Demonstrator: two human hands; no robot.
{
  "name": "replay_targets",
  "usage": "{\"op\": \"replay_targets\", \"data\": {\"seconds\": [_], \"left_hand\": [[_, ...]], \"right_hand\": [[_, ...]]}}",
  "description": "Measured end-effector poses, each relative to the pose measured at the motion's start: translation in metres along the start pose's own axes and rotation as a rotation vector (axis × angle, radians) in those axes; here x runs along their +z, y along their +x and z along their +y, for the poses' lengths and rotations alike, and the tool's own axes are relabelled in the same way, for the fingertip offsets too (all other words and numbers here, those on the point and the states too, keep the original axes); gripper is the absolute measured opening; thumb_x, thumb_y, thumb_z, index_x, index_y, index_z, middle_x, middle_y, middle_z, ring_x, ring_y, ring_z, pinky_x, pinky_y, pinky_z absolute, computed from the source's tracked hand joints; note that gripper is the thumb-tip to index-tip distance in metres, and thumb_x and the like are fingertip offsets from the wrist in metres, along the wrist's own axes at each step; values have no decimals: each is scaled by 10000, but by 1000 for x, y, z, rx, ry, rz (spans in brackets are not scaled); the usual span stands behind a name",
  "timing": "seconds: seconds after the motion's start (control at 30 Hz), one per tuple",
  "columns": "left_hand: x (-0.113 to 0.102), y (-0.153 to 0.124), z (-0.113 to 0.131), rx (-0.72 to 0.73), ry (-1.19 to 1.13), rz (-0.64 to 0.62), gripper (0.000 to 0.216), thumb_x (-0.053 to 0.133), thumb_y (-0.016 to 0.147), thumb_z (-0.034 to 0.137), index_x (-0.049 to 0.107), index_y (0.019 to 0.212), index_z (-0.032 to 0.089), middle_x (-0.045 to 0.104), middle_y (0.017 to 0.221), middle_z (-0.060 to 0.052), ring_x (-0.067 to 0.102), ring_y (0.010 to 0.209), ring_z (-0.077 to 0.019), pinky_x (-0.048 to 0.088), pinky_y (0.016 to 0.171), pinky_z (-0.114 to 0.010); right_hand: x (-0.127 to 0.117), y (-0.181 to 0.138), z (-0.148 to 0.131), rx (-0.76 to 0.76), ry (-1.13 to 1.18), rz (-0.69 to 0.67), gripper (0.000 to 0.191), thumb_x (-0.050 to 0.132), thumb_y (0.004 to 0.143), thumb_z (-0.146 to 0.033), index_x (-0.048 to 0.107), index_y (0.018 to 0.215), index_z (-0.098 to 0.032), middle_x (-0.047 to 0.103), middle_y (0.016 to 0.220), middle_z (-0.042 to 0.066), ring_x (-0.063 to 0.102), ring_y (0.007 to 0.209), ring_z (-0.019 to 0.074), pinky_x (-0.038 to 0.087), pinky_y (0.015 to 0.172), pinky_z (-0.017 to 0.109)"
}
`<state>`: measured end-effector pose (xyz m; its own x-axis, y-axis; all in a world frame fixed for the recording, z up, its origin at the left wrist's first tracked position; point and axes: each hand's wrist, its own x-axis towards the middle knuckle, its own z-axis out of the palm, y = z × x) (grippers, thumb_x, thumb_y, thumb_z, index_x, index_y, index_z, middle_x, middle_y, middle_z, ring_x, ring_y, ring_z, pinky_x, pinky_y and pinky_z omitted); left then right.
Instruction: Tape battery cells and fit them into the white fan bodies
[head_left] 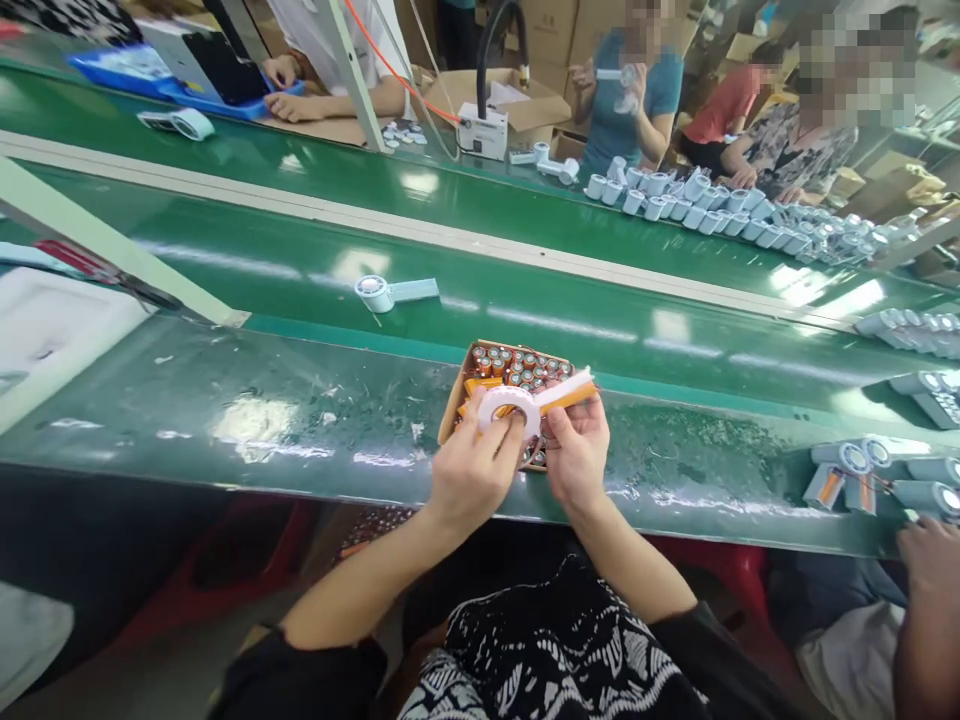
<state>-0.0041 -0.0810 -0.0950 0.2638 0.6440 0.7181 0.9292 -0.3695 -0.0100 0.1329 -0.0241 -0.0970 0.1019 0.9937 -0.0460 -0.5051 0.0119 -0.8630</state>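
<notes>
My left hand (480, 455) grips a roll of white tape (496, 398), fingers curled through and around its ring. A strip of the tape runs off the roll to the right, along an orange battery (570, 397). That battery is pinched in my right hand (579, 450), with the thumb on its near side. Both hands are over an open cardboard box (452, 405) packed with orange batteries (529, 372) standing on end, some with thin wires. My hands hide the near part of the box.
A light-blue handheld fan (375, 293) lies on the green belt (300, 280) beyond the box. More fan bodies (844, 460) with orange batteries sit at the right, near another person's hand (930, 550). A white tray (60, 320) stands left. Co-workers sit across, behind rows of fan parts (697, 205).
</notes>
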Motion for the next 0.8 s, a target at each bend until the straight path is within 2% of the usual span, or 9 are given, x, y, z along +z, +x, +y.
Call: {"op": "replay_targets", "data": {"seconds": [0.1, 0.17, 0.2, 0.27, 0.37, 0.43, 0.57, 0.7, 0.8], "left_hand": [[15, -15, 24, -31, -165, -3, 231, 697, 1032, 249, 762, 1238, 167, 813, 959, -85, 792, 1125, -290, 682, 935, -385], [22, -36, 9, -36, -207, -45, 185, 662, 1036, 235, 782, 1174, 214, 817, 945, -54, 793, 1088, -246, 669, 1013, -381], [23, -52, -9, -91, -168, -74, 183, 642, 1038, 227, 790, 1147, 228, 823, 961, -52, 788, 1109, -249, 664, 1034, -394], [16, -89, -60, -360, 21, -149, 214, 596, 1046, 220, 800, 1114, 223, 836, 1047, -77, 762, 1202, -302, 665, 1019, -443], [-1, -140, -136, -487, 66, -314, 288, 558, 1039, 290, 804, 1163, 209, 835, 1169, -92, 708, 1297, -389, 638, 1060, -575], [-4, -151, -171, -483, 74, -245, 312, 577, 1037, 362, 801, 1190, 208, 823, 1225, -97, 676, 1337, -392, 619, 1093, -585], [25, -91, -209, -450, 105, -133, 337, 502, 1079, 349, 799, 1077, 190, 818, 1092, -124, 737, 1101, -291, 633, 1048, -509], [86, 23, -248, -372, 45, -295, 289, 595, 1066, 344, 751, 1196, 139, 750, 1327, -148, 671, 1254, -296, 559, 1145, -592], [117, 88, -263, -352, -7, -428, 306, 724, 1036, 388, 720, 1206, 134, 723, 1299, -123, 690, 1209, -273, 600, 1074, -551]], "right_hand": [[-13, 25, -28, -141, -15, 47, 598, 945, 748, -274, 649, 1268, -262, 811, 1103, 40, 788, 947, 190, 678, 939, 388], [-36, 59, -58, -409, -19, 117, 513, 906, 796, -281, 665, 1248, -272, 779, 1156, 31, 775, 1022, 171, 656, 975, 366], [-51, 76, -72, -553, -10, 179, 515, 904, 789, -298, 668, 1246, -291, 766, 1153, 15, 772, 1033, 162, 653, 965, 349], [-84, 102, -89, -612, -57, 187, 683, 943, 706, -271, 650, 1315, -366, 742, 1194, -13, 765, 1087, 154, 655, 966, 335], [-135, 100, -87, -446, -173, 224, 749, 992, 599, -215, 671, 1259, -367, 748, 1137, -5, 781, 1034, 197, 694, 857, 362], [-163, 81, -74, -313, -203, 275, 682, 1010, 580, -226, 685, 1175, -306, 761, 1053, 11, 792, 968, 218, 694, 764, 349], [-185, 57, -56, -248, -195, 357, 727, 1030, 580, -254, 663, 1207, -283, 792, 1055, 26, 804, 976, 213, 673, 751, 301], [-180, 63, -67, -247, -237, 336, 727, 1021, 602, -324, 658, 1232, -297, 806, 1048, 49, 815, 981, 262, 683, 844, 418], [-187, 54, -81, -297, -294, 332, 655, 1007, 613, -358, 674, 1175, -299, 811, 1054, 64, 826, 995, 317, 688, 894, 552]]}}
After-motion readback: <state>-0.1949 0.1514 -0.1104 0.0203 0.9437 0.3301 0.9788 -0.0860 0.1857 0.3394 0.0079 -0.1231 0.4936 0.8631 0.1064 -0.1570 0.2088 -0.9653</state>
